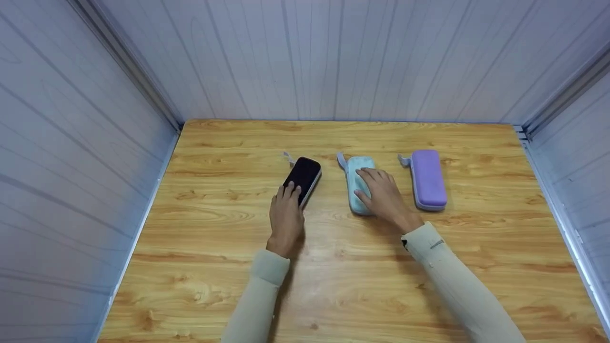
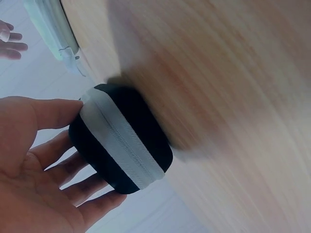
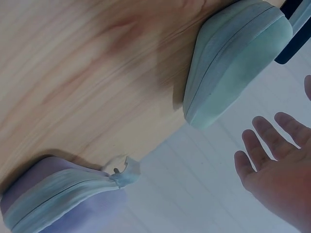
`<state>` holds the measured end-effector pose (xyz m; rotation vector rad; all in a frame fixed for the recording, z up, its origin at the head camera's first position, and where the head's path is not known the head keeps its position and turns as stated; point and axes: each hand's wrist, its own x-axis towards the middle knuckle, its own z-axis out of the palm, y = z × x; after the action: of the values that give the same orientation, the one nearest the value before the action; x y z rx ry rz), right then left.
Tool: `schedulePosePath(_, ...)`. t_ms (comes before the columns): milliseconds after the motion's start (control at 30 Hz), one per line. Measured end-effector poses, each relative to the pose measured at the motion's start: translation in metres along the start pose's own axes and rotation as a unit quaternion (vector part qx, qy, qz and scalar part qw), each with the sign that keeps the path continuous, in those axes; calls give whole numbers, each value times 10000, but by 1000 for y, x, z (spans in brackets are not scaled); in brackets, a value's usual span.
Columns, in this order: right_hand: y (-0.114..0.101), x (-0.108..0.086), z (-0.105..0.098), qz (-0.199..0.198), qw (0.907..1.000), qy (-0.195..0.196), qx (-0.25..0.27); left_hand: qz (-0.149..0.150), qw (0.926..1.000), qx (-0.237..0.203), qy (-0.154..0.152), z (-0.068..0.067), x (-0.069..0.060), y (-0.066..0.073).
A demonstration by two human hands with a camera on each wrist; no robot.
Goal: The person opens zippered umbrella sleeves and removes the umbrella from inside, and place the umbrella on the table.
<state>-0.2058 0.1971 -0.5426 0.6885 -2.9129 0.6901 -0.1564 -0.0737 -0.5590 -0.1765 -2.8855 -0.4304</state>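
A black zip case (image 1: 305,174) with a pale zip band lies angled on the table. My left hand (image 1: 287,214) holds its near end, the thumb at one side and the fingers over the top, as the left wrist view shows the case (image 2: 124,138). Right of it lies a mint-green zip case (image 1: 355,183) with a wrist strap. Above that case is my right hand (image 1: 383,193), its fingers spread; in the right wrist view a gap shows between the hand (image 3: 282,165) and the mint case (image 3: 238,68).
A purple zip case (image 1: 429,178) with a strap lies to the right of my right hand. All three cases are on a wood-grain table (image 1: 214,267). Pale panelled walls (image 1: 310,57) stand at the back and on both sides.
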Motion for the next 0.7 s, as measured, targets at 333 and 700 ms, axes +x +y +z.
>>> schedulePosePath(333, -4, 10, 1, -27, 9999, -146, -11, -8, 9994, -337, -3, -4, 5, -2)
schedulePosePath(700, -10, 16, 4, -89, 9997, -227, 1, -127, 9995, -287, 103, -3, 5, -2)
